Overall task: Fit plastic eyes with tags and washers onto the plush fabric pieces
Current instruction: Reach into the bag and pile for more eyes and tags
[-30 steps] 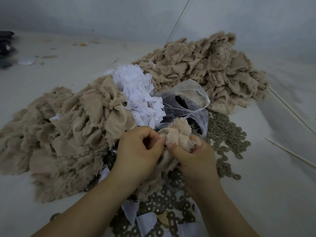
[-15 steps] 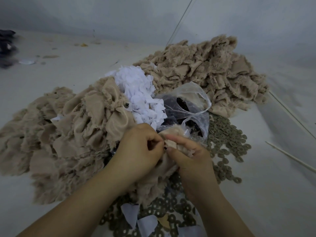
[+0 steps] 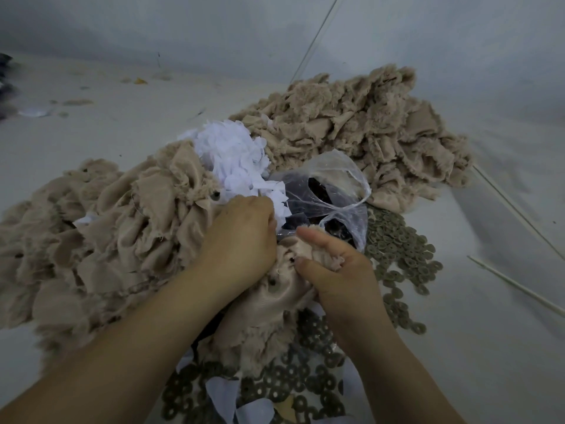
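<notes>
Now your right hand point(image 3: 339, 276) grip holds tan plush piece point(image 3: 284, 289); left hand point(image 3: 241, 237) grip curled, contents hidden, just beside white tags point(image 3: 235, 160).

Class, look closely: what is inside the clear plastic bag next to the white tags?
Inside the clear plastic bag a heap of small dark pieces shows through; crumpled, glaring film hides their exact shape and the bag's bottom.

Two thin pale sticks point(image 3: 516, 289) lie on the grey table point(image 3: 458, 362). Dark items point(image 3: 6, 87) sit at the table's far left edge.
</notes>
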A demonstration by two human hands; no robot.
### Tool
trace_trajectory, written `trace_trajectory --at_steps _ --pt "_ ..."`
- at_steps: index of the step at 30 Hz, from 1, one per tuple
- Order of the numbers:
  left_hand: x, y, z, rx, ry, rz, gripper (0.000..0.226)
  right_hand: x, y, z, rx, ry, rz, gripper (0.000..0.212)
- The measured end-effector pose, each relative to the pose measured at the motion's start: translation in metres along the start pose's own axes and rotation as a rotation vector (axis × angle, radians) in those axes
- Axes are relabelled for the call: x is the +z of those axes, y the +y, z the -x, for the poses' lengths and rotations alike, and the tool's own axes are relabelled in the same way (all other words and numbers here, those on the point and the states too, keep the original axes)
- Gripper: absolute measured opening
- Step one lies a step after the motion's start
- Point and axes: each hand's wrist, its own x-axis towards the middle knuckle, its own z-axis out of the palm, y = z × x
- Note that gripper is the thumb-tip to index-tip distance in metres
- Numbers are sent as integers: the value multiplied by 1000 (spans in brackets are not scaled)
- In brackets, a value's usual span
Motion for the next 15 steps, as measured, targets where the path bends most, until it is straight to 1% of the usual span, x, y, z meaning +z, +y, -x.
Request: trace_trajectory --at_steps 2,4,5,7,9,11,12,13,15 --pt "-1 0 5 80 16 78 19 1 -3 -2 -66 -44 40 53" --pt "-1 0 9 107 -6 197 18 2 -7 -6 -111 -121 112 63" --pt "-2 0 10 112 -13 263 18 3 -10 -7 -107 -157 138 63" --pt "-4 -1 12 116 -12 367 18 6 -12 -10 -78 -190 160 52" --pt "-6 -1 12 113 23 370 16 8 -12 -11 -49 -160 197 42" --pt "-12 -1 12 65 47 330 14 7 -8 -10 -12 -130 250 40" --pt "-18 -4 10 29 14 279 13 5 -7 -9 7 -119 248 40" --pt "-25 -9 8 0 -85 181 14 3 -5 -8 29 -109 231 39" --pt "-41 -19 5 -36 -425 -98 22 1 -4 -8 62 -90 208 39"
